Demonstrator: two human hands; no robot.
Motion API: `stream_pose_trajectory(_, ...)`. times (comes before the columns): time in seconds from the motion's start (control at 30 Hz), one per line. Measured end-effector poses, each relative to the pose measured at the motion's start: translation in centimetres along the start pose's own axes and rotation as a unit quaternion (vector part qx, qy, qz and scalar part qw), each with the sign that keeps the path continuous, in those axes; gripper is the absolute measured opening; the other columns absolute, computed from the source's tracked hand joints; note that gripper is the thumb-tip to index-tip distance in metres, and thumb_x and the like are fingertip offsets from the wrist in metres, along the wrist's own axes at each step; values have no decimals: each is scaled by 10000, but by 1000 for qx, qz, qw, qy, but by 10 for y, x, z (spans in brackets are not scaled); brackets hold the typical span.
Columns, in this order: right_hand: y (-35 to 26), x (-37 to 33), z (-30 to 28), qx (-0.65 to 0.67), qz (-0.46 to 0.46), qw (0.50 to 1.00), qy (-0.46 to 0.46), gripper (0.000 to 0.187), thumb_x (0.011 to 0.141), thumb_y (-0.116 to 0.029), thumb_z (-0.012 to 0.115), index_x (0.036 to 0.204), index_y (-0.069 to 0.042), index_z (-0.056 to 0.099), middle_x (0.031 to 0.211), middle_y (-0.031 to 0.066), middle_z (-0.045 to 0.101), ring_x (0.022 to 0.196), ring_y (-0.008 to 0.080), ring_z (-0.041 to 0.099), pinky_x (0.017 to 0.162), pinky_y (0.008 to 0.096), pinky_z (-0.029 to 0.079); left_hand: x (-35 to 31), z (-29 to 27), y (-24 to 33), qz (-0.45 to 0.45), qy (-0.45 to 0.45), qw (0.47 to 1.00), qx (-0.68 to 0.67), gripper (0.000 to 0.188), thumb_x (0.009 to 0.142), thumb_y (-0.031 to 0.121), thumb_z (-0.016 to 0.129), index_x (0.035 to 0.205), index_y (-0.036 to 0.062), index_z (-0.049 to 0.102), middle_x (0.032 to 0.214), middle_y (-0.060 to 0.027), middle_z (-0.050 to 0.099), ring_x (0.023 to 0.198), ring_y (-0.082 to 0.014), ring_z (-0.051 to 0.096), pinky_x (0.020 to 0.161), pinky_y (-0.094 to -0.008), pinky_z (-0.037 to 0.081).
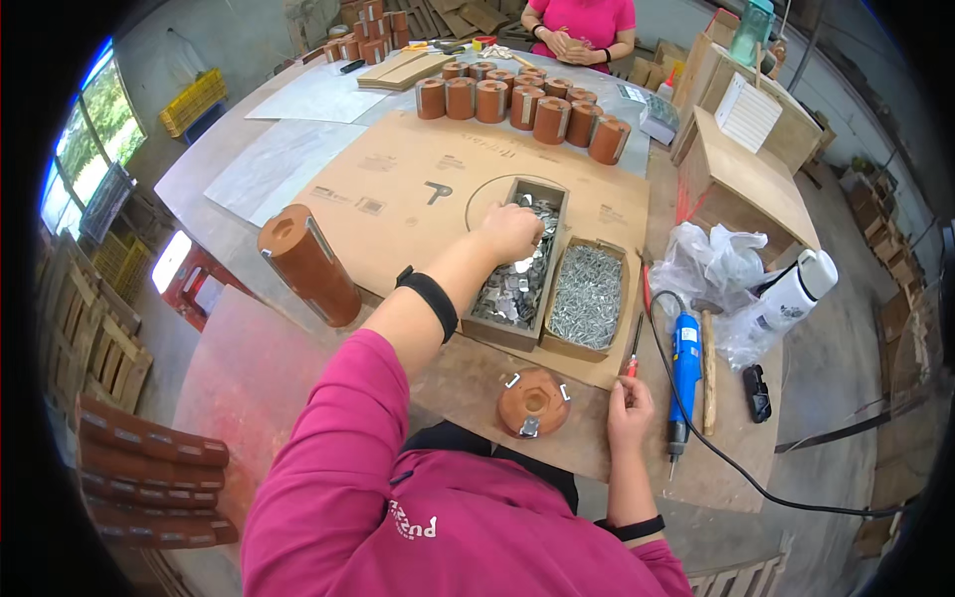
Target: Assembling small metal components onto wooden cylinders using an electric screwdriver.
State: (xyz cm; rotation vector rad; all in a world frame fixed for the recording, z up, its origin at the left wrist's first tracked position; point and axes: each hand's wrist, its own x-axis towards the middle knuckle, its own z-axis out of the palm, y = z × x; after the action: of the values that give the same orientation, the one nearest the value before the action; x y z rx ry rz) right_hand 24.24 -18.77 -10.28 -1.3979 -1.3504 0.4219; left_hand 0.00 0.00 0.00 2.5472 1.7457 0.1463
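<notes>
My left hand (511, 232) reaches into a long box of small flat metal pieces (512, 298). Its fingers are curled together over the pieces, and the fingertips are hidden. Near the table's front edge, my right hand (631, 410) is closed, thumb against fingers, just below the red handle of a screwdriver (632, 360); whatever it pinches is too small to make out. Between my arms stands a round brown block (534, 398) with a centre hole, metal clips at its rim and a small metal plate at its near side. Beside the metal pieces is a cardboard box of screws (589, 297).
A tall brown cylinder (308, 266) stands at left; several shorter cylinders (490, 101) stand at the back. A blue electric screwdriver (685, 363) with a black cable, a wooden stick (708, 373), plastic bags (721, 264) and a white bottle (796, 289) lie right. Another person (582, 30) works opposite.
</notes>
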Motion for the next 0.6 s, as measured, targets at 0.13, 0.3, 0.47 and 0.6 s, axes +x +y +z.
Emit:
stream_pose_trajectory(0.13,-1,0,1,18,0,1000,3,40,729,-5,566,767,9,571,601,10,449,508,75,404,457,214,325,10,6,6,-23,-23,999,-25,104,641,169,604,741,184,627,870,-5,606,916,-194,546,795,-396,347)
stream_pose_trajectory(0.3,2,1,1,11,-1,1000,3,39,728,-5,568,764,10,570,606,17,460,507,78,413,459,215,330,14,15,8,-39,-52,997,-29,124,646,176,615,767,186,639,870,-16,604,926,-204,545,807,-420,356)
stream_pose_trajectory(0.47,2,1,1,19,-7,1000,4,38,728,-2,567,764,11,569,611,24,464,507,84,416,460,215,335,16,19,8,-28,-40,999,-8,191,633,201,642,823,193,641,905,-23,599,941,-207,540,829,-430,350)
stream_pose_trajectory(0.6,3,1,1,18,-13,1000,6,34,728,0,567,760,11,567,609,23,460,503,83,411,455,214,331,17,20,9,-40,-22,999,-20,316,609,208,664,920,188,618,949,-40,591,964,-213,536,834,-443,344)
